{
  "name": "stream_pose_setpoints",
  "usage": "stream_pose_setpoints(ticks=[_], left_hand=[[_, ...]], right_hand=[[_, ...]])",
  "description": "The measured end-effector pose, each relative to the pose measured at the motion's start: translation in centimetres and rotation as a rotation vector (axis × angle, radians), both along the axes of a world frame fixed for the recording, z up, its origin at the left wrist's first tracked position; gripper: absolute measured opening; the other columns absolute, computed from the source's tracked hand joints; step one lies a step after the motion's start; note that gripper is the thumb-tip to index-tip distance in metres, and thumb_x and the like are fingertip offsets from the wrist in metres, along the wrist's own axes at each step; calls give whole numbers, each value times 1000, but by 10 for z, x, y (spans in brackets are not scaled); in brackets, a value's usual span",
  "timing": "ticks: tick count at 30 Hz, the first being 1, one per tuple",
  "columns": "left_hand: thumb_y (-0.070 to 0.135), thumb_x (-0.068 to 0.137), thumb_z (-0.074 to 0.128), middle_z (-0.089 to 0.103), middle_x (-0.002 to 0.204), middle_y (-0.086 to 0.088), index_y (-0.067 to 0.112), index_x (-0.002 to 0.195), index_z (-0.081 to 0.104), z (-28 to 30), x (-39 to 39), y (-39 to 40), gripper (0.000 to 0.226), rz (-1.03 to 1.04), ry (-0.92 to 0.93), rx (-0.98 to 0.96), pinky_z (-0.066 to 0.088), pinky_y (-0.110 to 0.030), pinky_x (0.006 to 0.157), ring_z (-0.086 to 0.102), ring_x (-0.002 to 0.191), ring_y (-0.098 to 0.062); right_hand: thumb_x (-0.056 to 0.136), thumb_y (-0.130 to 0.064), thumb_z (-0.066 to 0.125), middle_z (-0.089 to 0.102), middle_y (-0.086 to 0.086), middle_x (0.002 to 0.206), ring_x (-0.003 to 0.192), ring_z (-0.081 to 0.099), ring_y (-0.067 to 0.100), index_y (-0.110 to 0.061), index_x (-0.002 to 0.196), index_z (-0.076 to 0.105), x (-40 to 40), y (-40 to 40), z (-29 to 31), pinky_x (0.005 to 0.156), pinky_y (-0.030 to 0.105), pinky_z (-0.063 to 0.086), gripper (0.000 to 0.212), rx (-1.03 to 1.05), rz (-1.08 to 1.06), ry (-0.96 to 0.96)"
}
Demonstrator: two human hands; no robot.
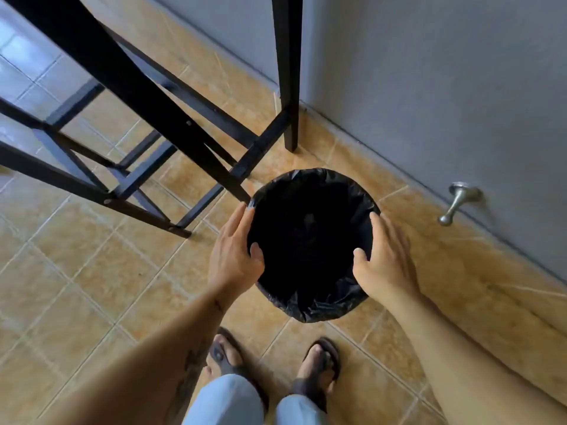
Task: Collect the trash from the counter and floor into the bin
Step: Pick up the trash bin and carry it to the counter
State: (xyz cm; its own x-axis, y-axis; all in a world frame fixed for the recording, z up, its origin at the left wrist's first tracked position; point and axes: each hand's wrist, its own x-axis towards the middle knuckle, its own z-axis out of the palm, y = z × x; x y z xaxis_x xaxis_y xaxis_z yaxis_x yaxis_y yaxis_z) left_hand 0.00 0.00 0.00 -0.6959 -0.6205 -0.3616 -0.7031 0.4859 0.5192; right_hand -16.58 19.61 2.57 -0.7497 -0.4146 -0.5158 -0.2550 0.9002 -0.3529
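Note:
A round bin (319, 305) lined with a black plastic bag stands on the tiled floor in front of my feet. Its inside is dark and I cannot make out anything in it. My left hand (234, 253) rests on the bin's left side with the thumb hooked over the rim. On the right side my right hand (386, 262) does the same, fingers down the outside and thumb on the rim. Both hands clasp the bin between them. No trash shows on the floor in this view.
Black stool legs and crossbars (171, 167) stand just left of and behind the bin, one leg almost touching its rim. A grey wall (429, 87) runs along the right, with a metal door stop (457, 204) sticking out near the floor. My sandalled feet (276, 363) are below the bin.

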Motion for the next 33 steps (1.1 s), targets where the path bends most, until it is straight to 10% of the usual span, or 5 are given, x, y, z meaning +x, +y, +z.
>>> stream_pose_setpoints(ticks=[16, 33], left_hand=[[-14, 81, 50, 31, 165, 3, 13, 151, 49, -41, -19, -9, 74, 26, 123, -87, 41, -38, 107, 39, 146, -26], [-11, 86, 46, 34, 156, 25, 28, 152, 47, 229, 42, -26, 77, 39, 249, 2, 35, -7, 89, 49, 125, 5]], right_hand=[[90, 1, 51, 19, -8, 164, 149, 25, 16, -27, 157, 19, 3, 10, -49, 106, 23, 23, 79, -195, -170, 69], [81, 22, 39, 38, -18, 152, 137, 28, -8, -27, 150, 41, 50, 10, 214, 105, 2, 25, 85, -520, -444, 14]])
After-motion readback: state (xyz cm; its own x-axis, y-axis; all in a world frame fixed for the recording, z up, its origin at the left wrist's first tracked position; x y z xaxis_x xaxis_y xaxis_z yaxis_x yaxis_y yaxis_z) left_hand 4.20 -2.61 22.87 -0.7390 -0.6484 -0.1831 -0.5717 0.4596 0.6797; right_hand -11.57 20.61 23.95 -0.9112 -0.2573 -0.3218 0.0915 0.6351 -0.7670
